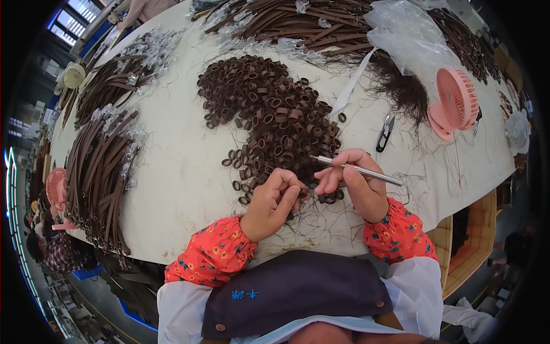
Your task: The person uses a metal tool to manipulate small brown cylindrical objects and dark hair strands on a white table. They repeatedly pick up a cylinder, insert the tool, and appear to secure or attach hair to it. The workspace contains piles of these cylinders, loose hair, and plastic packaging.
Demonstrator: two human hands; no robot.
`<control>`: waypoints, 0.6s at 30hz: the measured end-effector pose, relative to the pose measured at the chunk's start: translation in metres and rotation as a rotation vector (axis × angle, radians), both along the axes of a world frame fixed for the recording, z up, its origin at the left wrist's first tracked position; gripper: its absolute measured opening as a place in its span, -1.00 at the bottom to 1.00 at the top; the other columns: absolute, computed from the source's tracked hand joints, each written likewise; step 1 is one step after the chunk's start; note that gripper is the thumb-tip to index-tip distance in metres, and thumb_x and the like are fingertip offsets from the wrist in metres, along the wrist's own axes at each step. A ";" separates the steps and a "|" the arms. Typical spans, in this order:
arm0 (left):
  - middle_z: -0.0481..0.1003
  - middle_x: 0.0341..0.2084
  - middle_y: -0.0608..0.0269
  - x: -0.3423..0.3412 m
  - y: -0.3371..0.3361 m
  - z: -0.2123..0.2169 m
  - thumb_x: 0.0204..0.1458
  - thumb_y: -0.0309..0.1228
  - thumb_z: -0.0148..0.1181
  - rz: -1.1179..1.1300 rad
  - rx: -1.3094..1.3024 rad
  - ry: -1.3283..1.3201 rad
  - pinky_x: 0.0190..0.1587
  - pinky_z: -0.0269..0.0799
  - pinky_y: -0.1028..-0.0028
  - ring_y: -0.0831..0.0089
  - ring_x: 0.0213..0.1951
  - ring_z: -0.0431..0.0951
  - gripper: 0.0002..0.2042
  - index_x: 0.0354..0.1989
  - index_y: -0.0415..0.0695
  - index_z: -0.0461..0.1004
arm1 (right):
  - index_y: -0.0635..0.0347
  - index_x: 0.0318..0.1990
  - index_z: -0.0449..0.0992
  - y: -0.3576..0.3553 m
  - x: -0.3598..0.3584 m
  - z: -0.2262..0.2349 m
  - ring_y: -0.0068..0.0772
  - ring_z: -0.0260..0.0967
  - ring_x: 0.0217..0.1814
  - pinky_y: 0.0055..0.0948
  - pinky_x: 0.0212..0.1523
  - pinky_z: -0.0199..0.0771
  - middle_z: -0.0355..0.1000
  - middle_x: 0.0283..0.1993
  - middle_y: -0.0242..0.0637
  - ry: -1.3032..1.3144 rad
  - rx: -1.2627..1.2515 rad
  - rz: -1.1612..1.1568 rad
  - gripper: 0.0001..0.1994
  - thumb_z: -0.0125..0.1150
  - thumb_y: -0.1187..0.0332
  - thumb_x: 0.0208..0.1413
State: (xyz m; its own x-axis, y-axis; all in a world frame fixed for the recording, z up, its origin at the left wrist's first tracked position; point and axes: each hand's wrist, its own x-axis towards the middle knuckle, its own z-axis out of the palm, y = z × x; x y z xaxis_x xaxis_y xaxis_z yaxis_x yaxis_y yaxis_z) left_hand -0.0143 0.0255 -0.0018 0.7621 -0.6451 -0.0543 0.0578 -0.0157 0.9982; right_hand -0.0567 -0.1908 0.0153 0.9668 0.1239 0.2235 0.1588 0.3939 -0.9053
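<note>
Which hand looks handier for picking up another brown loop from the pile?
Probably the left hand. Its fingertips pinch something small right at the edge of the pile of brown loops, while the right hand is busy gripping a thin metal tool.

head-worn fisheye looks steeply down, close over the table (172, 172).

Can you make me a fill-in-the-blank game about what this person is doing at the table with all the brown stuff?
1. The right hand holds a thin silver ____.
2. The left hand pinches something small beside the pile of brown ____.
3. The little fan on the table is ____ in colour.
4. Long brown straps lie on the person's ____ side.

Missing words: tool; loops; pink; left
</note>
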 end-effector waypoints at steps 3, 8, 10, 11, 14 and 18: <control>0.48 -0.29 0.19 0.000 -0.001 0.004 0.26 -0.50 -0.11 -0.008 0.014 -0.024 -0.34 0.37 0.65 0.65 -0.38 0.44 -0.91 -0.13 -0.24 0.23 | 0.38 -0.10 0.34 -0.007 -0.004 0.002 -0.43 0.45 -0.36 -0.40 -0.13 0.46 0.42 -0.34 -0.20 0.074 -0.010 0.042 -0.74 -0.13 0.30 0.34; 0.49 -0.31 0.17 0.000 -0.002 0.001 0.26 -0.50 -0.12 0.005 -0.008 -0.025 -0.36 0.37 0.66 0.66 -0.39 0.43 -0.91 -0.13 -0.24 0.24 | 0.37 -0.16 0.38 -0.005 -0.003 0.006 -0.50 0.44 -0.40 -0.49 -0.21 0.45 0.39 -0.46 -0.29 0.036 -0.100 0.059 -0.72 -0.13 0.27 0.35; 0.49 -0.31 0.17 0.001 -0.002 0.000 0.26 -0.50 -0.12 0.013 -0.014 -0.033 -0.36 0.37 0.66 0.66 -0.40 0.43 -0.91 -0.13 -0.24 0.24 | 0.35 -0.14 0.38 -0.002 -0.003 0.007 -0.51 0.44 -0.40 -0.46 -0.17 0.44 0.37 -0.52 -0.32 0.074 -0.111 0.070 -0.73 -0.13 0.27 0.35; 0.49 -0.31 0.17 0.001 -0.001 0.000 0.26 -0.50 -0.12 0.004 -0.008 -0.033 -0.36 0.37 0.66 0.66 -0.39 0.44 -0.91 -0.13 -0.24 0.24 | 0.34 -0.14 0.38 -0.002 -0.003 0.007 -0.51 0.44 -0.40 -0.44 -0.12 0.43 0.37 -0.53 -0.34 0.073 -0.118 0.071 -0.73 -0.13 0.27 0.35; 0.49 -0.31 0.18 0.002 0.000 0.002 0.26 -0.51 -0.12 -0.013 0.008 -0.034 -0.37 0.38 0.66 0.66 -0.37 0.45 -0.91 -0.13 -0.25 0.24 | 0.31 -0.15 0.38 -0.001 -0.002 0.007 -0.50 0.44 -0.40 -0.38 0.02 0.37 0.36 -0.57 -0.37 0.061 -0.138 0.080 -0.74 -0.13 0.27 0.35; 0.50 -0.33 0.18 0.000 -0.002 0.001 0.26 -0.50 -0.11 0.010 -0.001 -0.048 -0.37 0.38 0.66 0.66 -0.38 0.45 -0.90 -0.13 -0.25 0.24 | 0.28 -0.16 0.38 -0.001 -0.002 0.007 -0.51 0.44 -0.39 -0.33 0.15 0.27 0.37 -0.58 -0.40 0.060 -0.148 0.093 -0.75 -0.14 0.27 0.35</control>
